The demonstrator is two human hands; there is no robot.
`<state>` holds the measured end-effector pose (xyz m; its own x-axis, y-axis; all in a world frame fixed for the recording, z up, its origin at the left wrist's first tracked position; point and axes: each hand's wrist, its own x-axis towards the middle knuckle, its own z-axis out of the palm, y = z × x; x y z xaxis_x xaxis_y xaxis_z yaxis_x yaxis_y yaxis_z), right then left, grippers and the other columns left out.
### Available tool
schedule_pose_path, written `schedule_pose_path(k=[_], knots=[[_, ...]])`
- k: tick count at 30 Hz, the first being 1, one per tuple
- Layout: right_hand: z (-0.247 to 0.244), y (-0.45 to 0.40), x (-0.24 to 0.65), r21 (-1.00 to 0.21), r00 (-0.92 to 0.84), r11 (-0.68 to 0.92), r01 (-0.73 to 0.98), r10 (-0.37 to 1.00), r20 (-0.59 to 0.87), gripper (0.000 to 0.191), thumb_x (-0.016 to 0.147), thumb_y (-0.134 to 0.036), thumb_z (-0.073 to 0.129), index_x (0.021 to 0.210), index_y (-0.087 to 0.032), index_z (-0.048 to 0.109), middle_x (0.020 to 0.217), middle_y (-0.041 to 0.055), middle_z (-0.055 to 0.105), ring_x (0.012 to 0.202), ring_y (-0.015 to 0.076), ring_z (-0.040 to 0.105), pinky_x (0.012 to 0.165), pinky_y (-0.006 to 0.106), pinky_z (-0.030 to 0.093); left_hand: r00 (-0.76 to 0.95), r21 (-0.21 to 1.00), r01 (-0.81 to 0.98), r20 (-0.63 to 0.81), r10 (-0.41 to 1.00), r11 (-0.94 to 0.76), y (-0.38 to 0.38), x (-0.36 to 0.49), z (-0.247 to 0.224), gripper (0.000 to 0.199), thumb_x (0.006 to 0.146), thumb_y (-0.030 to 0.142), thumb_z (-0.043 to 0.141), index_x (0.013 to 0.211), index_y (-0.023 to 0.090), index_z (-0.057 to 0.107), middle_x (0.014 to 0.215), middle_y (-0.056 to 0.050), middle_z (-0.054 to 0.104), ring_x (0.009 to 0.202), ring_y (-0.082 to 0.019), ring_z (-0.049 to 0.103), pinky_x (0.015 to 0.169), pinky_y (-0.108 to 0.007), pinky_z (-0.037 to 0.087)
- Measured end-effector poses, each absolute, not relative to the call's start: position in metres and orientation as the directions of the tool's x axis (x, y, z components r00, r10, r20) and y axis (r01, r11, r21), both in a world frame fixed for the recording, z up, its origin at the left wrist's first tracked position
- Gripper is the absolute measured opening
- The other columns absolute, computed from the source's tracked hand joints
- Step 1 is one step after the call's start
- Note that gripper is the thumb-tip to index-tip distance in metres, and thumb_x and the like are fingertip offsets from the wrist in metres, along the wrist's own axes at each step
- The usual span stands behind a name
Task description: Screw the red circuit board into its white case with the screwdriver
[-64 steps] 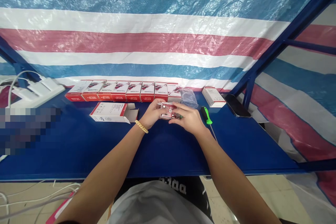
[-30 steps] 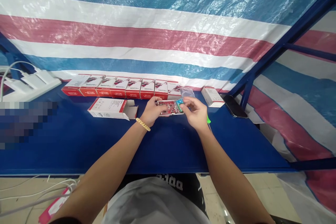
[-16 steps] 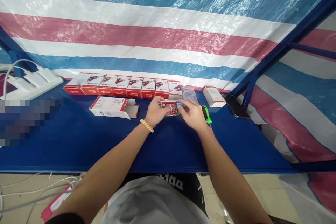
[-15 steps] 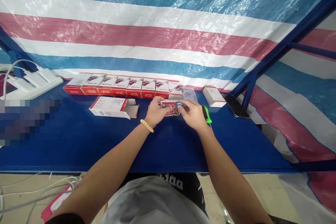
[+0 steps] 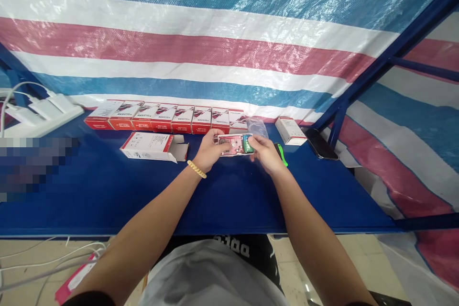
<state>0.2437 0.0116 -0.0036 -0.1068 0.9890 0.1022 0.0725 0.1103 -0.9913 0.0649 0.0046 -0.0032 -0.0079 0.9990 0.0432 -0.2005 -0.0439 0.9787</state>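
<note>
Between my two hands is a small electronic device [image 5: 234,145], a white casing lying face up with a red circuit board inside and a blue-green part at its right end. My left hand [image 5: 211,149] grips the left end, thumb over the board. Closed on the right end is my right hand [image 5: 264,152], its thumb beside the blue-green part. A screwdriver with a green and black handle [image 5: 281,154] lies partly hidden behind my right hand. Just behind the device sits a clear plastic bag [image 5: 257,127].
Several red and white boxes [image 5: 165,118] stand in a row along the back. An opened box [image 5: 148,146] lies to the left, flap outward. On the right are another white box [image 5: 291,131] and a phone [image 5: 322,144]. A power strip [image 5: 45,114] with plugs occupies the far left.
The device has come up slightly and tilted toward me. My right hand has shifted from over the blue-green part to the right edge, leaving more of the board in sight.
</note>
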Motion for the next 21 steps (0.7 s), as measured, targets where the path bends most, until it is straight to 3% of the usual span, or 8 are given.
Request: schedule_pose_path(k=[3, 6, 8, 11, 13, 15, 19, 21], knots=[[0.0, 0.008, 0.242, -0.998, -0.189, -0.017, -0.056, 0.982, -0.006, 0.037, 0.072, -0.054, 0.068, 0.078, -0.018, 0.064, 0.059, 0.0018, 0.059, 0.048, 0.0152, 0.053, 0.037, 0.027, 0.037, 0.038, 0.99, -0.141, 0.038, 0.999, -0.033, 0.004, 0.063, -0.003, 0.043, 0.054, 0.019, 0.074, 0.089, 0.019, 0.049, 0.077, 0.003, 0.057, 0.068, -0.013, 0.056, 0.063, -0.025, 0.047], [-0.001, 0.008, 0.241, -0.995, -0.174, -0.05, -0.092, 0.984, -0.033, 0.035, 0.067, -0.051, 0.073, 0.068, -0.018, 0.062, 0.054, 0.0026, 0.06, 0.045, 0.016, 0.054, 0.036, 0.027, 0.037, 0.041, 0.988, 0.124, 0.087, 0.995, -0.091, 0.002, 0.058, 0.0, 0.037, 0.06, 0.025, 0.074, 0.089, 0.019, 0.051, 0.083, 0.001, 0.059, 0.074, -0.015, 0.057, 0.068, -0.027, 0.047], [-0.002, 0.008, 0.242, -0.994, -0.182, -0.064, -0.092, 0.982, -0.046, 0.036, 0.066, -0.051, 0.075, 0.068, -0.017, 0.063, 0.054, 0.003, 0.061, 0.046, 0.0162, 0.056, 0.036, 0.027, 0.039, 0.053, 0.897, 0.379, 0.224, 0.973, -0.227, 0.001, 0.053, 0.005, 0.036, 0.064, 0.032, 0.075, 0.09, 0.019, 0.054, 0.091, -0.002, 0.059, 0.086, -0.019, 0.058, 0.077, -0.031, 0.047], [-0.001, 0.008, 0.245, -0.995, -0.233, -0.081, -0.051, 0.97, -0.067, 0.041, 0.066, -0.054, 0.075, 0.073, -0.015, 0.065, 0.056, 0.0032, 0.064, 0.049, 0.017, 0.06, 0.039, 0.026, 0.043, 0.24, 0.631, 0.644, 0.369, 0.898, -0.432, -0.002, 0.047, 0.011, 0.055, 0.058, 0.044, 0.082, 0.1, 0.018, 0.058, 0.107, -0.008, 0.06, 0.105, -0.029, 0.056, 0.092, -0.04, 0.043], [0.002, 0.006, 0.247, -0.997, -0.302, -0.049, 0.067, 0.951, -0.067, 0.04, 0.069, -0.055, 0.072, 0.074, -0.015, 0.064, 0.056, 0.0025, 0.064, 0.046, 0.0154, 0.059, 0.038, 0.025, 0.043, 0.392, 0.48, 0.719, 0.318, 0.863, -0.503, -0.004, 0.046, 0.012, 0.063, 0.055, 0.047, 0.083, 0.106, 0.017, 0.06, 0.11, -0.011, 0.061, 0.108, -0.034, 0.056, 0.094, -0.044, 0.042], [0.004, 0.003, 0.248, -0.969, -0.358, 0.026, 0.244, 0.931, -0.065, 0.037, 0.075, -0.052, 0.067, 0.072, -0.016, 0.063, 0.054, 0.0009, 0.064, 0.038, 0.0119, 0.053, 0.035, 0.023, 0.038, 0.473, 0.388, 0.761, 0.218, 0.853, -0.521, -0.008, 0.049, 0.011, 0.057, 0.059, 0.048, 0.08, 0.104, 0.017, 0.062, 0.106, -0.013, 0.064, 0.1, -0.035, 0.06, 0.088, -0.044, 0.045], [0.006, -0.005, 0.249, -0.852, -0.349, 0.14, 0.505, 0.936, -0.053, 0.032, 0.083, -0.048, 0.059, 0.075, -0.018, 0.065, 0.057, -0.0009, 0.066, 0.032, 0.0109, 0.049, 0.032, 0.024, 0.034, 0.504, 0.292, 0.804, 0.128, 0.854, -0.518, -0.017, 0.06, 0.006, 0.051, 0.065, 0.051, 0.071, 0.101, 0.015, 0.063, 0.098, -0.015, 0.065, 0.088, -0.034, 0.064, 0.072, -0.04, 0.05], [0.007, -0.009, 0.257, -0.734, -0.302, 0.246, 0.633, 0.952, 0.059, 0.029, 0.08, -0.048, 0.062, 0.077, -0.019, 0.068, 0.059, -0.0003, 0.067, 0.039, 0.0139, 0.055, 0.038, 0.026, 0.039, 0.524, 0.258, 0.805, 0.11, 0.844, -0.534, -0.019, 0.063, 0.005, 0.051, 0.064, 0.051, 0.07, 0.098, 0.014, 0.064, 0.095, -0.014, 0.065, 0.086, -0.034, 0.065, 0.069, -0.039, 0.05]])
